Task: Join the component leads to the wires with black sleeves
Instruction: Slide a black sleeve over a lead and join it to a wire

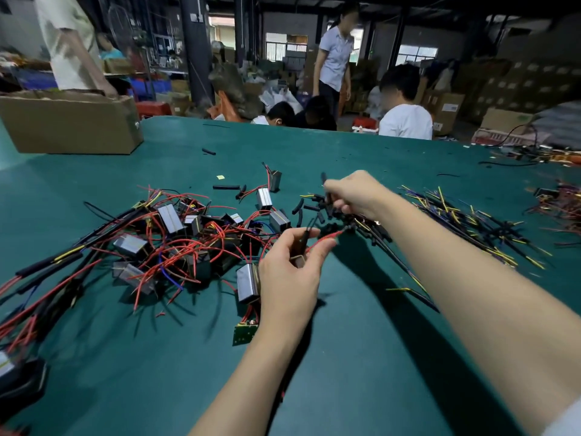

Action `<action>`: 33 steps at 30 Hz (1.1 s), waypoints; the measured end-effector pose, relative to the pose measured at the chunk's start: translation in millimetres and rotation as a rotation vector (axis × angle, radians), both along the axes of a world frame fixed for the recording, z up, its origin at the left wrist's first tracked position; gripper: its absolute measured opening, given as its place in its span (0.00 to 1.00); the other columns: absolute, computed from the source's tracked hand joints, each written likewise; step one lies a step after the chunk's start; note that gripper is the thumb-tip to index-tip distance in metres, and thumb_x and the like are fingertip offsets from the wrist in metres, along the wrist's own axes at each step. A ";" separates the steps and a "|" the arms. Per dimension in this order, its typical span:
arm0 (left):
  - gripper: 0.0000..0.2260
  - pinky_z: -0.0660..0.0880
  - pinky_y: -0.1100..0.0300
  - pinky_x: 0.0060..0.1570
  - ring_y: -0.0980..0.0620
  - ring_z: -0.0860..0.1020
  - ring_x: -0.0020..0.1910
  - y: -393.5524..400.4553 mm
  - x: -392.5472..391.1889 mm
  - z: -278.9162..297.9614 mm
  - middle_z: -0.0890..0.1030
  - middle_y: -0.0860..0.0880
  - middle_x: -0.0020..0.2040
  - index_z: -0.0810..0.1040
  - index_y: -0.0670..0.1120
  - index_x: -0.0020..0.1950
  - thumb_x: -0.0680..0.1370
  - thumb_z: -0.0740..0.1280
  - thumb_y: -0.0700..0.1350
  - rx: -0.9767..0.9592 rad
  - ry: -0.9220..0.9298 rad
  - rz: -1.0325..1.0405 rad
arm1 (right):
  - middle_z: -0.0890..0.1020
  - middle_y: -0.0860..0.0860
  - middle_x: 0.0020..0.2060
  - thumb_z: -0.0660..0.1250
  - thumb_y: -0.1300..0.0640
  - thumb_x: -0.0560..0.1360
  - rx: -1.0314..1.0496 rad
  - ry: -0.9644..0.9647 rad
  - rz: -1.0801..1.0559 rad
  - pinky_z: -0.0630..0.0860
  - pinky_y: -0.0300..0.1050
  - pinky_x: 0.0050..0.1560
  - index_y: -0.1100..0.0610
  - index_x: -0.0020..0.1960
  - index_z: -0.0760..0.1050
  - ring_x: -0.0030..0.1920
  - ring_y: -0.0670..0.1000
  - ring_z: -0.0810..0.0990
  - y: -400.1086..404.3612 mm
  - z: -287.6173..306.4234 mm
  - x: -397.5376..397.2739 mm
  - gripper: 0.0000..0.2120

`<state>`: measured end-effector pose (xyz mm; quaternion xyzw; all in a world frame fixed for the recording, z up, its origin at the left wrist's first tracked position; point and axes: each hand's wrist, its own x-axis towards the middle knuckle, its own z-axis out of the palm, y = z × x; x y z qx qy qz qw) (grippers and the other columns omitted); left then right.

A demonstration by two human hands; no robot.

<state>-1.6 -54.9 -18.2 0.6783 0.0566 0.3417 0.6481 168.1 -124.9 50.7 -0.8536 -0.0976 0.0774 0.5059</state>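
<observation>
Across the whole near field spreads a green worktop (361, 372), the largest surface in view. At its far left corner stands an open cardboard box (72, 124). Left of centre lies a heap of boxy components (169, 218) tangled in red leads (195, 243), some grey-faced, some dark; long black-sleeved cables (50, 265) trail from the heap toward the near left edge. On the right, a spread of thin wires (471, 228) with yellow ends and black sleeving fans out toward the far right. Between the two groups, loose black sleeves (298, 206) are scattered just beyond the hands, and one longer piece (226, 187) lies apart, farther left.

The left hand (292, 272) hovers at centre, fingers curled round a small component; its thumb and forefinger pinch a red lead (327, 238) that runs rightward from the fingertips. A grey component (248, 283) sits just left of this hand, and a small green circuit board (243, 334) lies near the wrist.

The right hand (355, 193) reaches farther out, over the sleeve pile, fingers closed on a short black sleeve (323, 178) whose end sticks up past the knuckles. Both forearms are bare.
</observation>
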 end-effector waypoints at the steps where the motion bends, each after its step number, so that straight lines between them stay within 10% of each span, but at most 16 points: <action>1: 0.02 0.69 0.67 0.33 0.62 0.71 0.29 1.0 0.3 0.3 0.78 0.58 0.32 0.81 0.48 0.44 0.74 0.72 0.45 -0.020 0.001 -0.013 | 0.74 0.55 0.30 0.64 0.64 0.73 0.225 0.040 -0.008 0.65 0.37 0.27 0.62 0.38 0.72 0.27 0.48 0.69 -13.8 4.1 -11.7 0.05; 11: 0.06 0.71 0.60 0.39 0.56 0.72 0.34 1.6 -4.0 1.6 0.80 0.52 0.33 0.81 0.47 0.37 0.74 0.72 0.42 0.036 0.047 -0.065 | 0.80 0.51 0.32 0.66 0.67 0.75 0.964 0.121 -0.084 0.78 0.34 0.38 0.59 0.40 0.76 0.34 0.45 0.79 -72.6 -33.5 -134.5 0.07; 33: 0.05 0.69 0.66 0.37 0.58 0.72 0.33 0.0 -4.7 3.7 0.78 0.50 0.33 0.82 0.44 0.38 0.74 0.72 0.41 0.061 0.045 -0.152 | 0.79 0.52 0.32 0.67 0.65 0.75 0.971 0.141 -0.055 0.76 0.34 0.36 0.58 0.39 0.74 0.34 0.47 0.79 -74.2 -37.8 -130.9 0.07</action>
